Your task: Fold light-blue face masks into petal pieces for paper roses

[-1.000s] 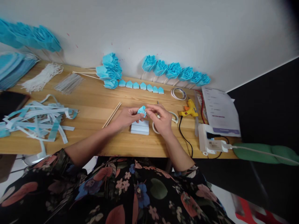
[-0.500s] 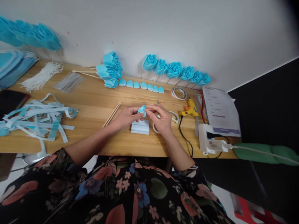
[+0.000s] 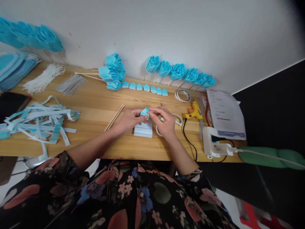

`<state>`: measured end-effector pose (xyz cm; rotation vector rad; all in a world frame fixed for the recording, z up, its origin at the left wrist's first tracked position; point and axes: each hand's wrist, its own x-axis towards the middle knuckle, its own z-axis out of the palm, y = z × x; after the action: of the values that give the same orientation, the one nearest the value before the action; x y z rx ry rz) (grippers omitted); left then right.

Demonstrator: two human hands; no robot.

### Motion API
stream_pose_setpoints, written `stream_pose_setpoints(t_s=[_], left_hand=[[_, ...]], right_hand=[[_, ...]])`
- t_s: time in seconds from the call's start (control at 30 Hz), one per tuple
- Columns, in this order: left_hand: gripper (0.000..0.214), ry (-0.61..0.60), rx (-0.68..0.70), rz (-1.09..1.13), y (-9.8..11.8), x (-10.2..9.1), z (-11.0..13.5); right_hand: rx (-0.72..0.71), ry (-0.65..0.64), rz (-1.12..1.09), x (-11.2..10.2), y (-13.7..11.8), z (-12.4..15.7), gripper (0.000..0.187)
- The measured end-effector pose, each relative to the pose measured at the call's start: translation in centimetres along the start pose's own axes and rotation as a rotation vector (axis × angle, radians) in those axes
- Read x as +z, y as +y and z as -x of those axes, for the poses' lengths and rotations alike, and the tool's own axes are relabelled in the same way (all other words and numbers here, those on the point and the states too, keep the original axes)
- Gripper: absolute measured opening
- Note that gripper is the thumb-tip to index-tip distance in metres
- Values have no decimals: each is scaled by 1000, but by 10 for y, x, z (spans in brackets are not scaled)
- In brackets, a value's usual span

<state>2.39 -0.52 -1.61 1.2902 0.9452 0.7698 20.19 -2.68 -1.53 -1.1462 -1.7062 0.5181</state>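
The bare right hand point(image 3: 166, 121) partly hides a white looped object point(image 3: 181, 120), and the left edge crops stacked blue masks point(image 3: 16, 71).

Illumination is soft; its source lies outside the frame. The wall point(image 3: 133, 25) darkens toward the black upper-right corner. Wide-angle distortion stretches the flowers point(image 3: 49, 38) at upper left. The right-hand paper point(image 3: 225, 111) is too blurred to read.

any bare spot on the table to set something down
Bare wood shows between the cloth strips and the two sticks, and between the left hand and the row of folded blue pieces. It's crowded around the right hand: pale stack, tape rolls, glue gun.
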Motion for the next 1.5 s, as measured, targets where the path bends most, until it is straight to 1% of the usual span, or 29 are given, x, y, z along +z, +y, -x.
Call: stream_pose_setpoints(t_s=[0.17,0.33,0.5,0.6,0.7,0.77,0.83,0.97,1.03,1.17,1.27,1.37,1.43,1.5], left_hand=[[12,3,14,-15,0,0,0],[19,-14,33,-5,-1,0,0],[18,19,2,7,-2,1,0],[18,34,6,-11,0,0,-1],[21,42,15,-46,2,-1,0],[22,48,9,-51,4,-1,0],[22,53,11,-37,5,0,1],[20,65,22,-6,3,0,1],[18,64,23,7,0,0,0],[15,47,14,25,-3,-2,-1],[14,23,2,45,-5,-1,-1],[15,-8,-11,45,-5,0,-2],[19,-22,-16,31,-5,0,-2],[23,2,8,15,-4,0,-3]], right_hand=[[-13,8,-6,0,0,0,16],[7,11,20,0,-1,0,15],[-54,7,65,2,-2,0,15],[-71,24,98,3,0,1,23],[-30,86,75,2,2,2,38],[11,115,33,0,4,2,43],[57,92,-19,-2,6,2,40],[174,-56,-161,-2,9,0,28],[217,-107,-245,0,10,0,27],[277,-164,-364,2,12,0,27],[307,-185,-385,2,12,0,27],[309,-167,-398,2,13,0,24],[281,-140,-381,2,13,0,19],[238,-126,-329,1,12,-1,14]])
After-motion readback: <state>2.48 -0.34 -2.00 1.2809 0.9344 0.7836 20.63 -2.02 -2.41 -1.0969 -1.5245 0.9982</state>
